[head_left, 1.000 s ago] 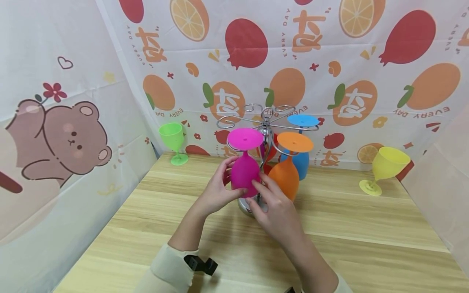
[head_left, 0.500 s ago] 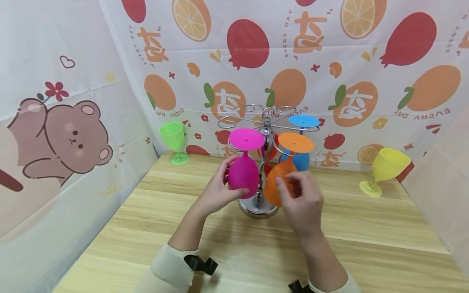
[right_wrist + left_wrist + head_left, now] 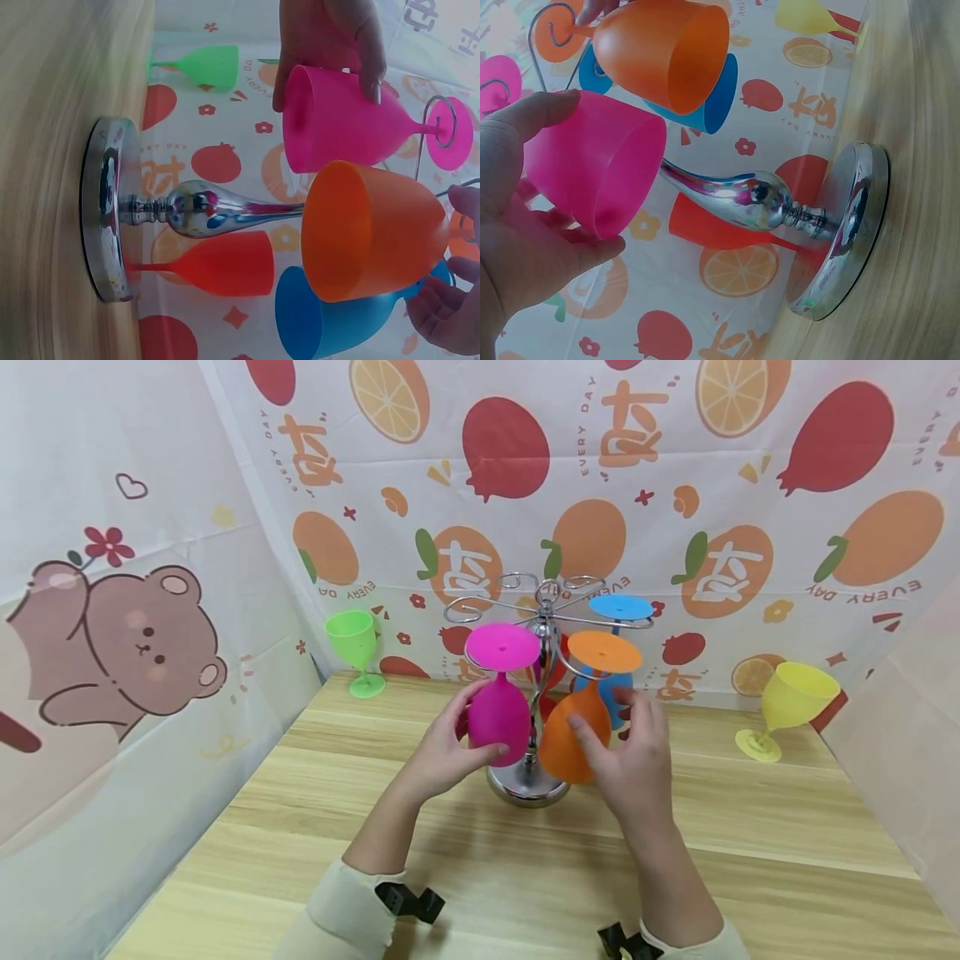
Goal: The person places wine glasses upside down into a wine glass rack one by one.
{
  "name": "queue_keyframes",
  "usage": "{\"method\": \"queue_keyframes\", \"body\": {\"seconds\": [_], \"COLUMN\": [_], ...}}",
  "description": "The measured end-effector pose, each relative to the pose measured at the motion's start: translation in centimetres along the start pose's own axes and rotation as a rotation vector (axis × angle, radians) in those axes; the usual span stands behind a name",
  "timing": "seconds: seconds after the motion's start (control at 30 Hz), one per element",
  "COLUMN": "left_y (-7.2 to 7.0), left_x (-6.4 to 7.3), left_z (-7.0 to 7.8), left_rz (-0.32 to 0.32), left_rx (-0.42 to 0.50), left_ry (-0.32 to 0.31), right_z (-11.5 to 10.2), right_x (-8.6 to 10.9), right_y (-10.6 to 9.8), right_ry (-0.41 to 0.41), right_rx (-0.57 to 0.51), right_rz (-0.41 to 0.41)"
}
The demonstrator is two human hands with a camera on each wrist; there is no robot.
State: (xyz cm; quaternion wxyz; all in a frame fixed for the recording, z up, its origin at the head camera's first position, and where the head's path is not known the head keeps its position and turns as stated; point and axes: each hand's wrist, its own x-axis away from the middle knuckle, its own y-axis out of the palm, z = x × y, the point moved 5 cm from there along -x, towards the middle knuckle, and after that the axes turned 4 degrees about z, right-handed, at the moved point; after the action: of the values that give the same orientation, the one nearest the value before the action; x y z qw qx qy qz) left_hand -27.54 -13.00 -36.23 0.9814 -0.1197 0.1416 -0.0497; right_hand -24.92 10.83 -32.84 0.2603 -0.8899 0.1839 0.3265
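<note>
A magenta-pink plastic goblet (image 3: 499,720) hangs upside down by its foot from a chrome rack (image 3: 528,781). My left hand (image 3: 450,743) grips its bowl, thumb in front and fingers behind. Beside it an orange goblet (image 3: 576,739) hangs inverted and tilted, its rim toward the rack's post. My right hand (image 3: 633,752) holds the orange goblet near its stem, the thumb on the bowl and the other fingers around the far right side. A blue goblet (image 3: 345,319) hangs behind the orange one, partly hidden.
A red goblet (image 3: 232,264) stands upright behind the rack. One green goblet (image 3: 352,647) stands at the back left of the wooden table (image 3: 480,893), and a yellow goblet (image 3: 795,697) at the back right. Printed cloths rise behind and on both sides.
My right hand has left the pink goblet and moved right to the orange one, its fingers then spreading around it. The left hand stays on the pink goblet.
</note>
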Motion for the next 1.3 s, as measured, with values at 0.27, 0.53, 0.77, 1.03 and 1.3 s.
{"method": "queue_keyframes", "body": {"seconds": [0.27,0.53,0.77,1.03,1.3], "left_y": [0.07,0.05,0.11,0.11,-0.31], "left_x": [0.01,-0.05,-0.22,-0.23,-0.24], "left_z": [0.01,-0.04,-0.29,-0.47,-0.21], "left_rz": [0.018,0.038,0.028,0.009,-0.004], "left_rx": [0.006,0.017,-0.015,-0.03,0.028], "left_ry": [0.012,-0.007,-0.019,-0.032,0.078], "right_z": [-0.16,-0.02,-0.06,-0.01,-0.07], "right_x": [0.04,0.03,-0.01,0.07,0.09], "right_y": [0.7,0.93,0.96,1.07,1.07], "right_ry": [-0.047,-0.044,-0.04,-0.032,-0.02], "right_rx": [-0.027,-0.022,-0.022,-0.03,-0.037], "right_rz": [-0.06,-0.076,-0.086,-0.108,-0.129]}}
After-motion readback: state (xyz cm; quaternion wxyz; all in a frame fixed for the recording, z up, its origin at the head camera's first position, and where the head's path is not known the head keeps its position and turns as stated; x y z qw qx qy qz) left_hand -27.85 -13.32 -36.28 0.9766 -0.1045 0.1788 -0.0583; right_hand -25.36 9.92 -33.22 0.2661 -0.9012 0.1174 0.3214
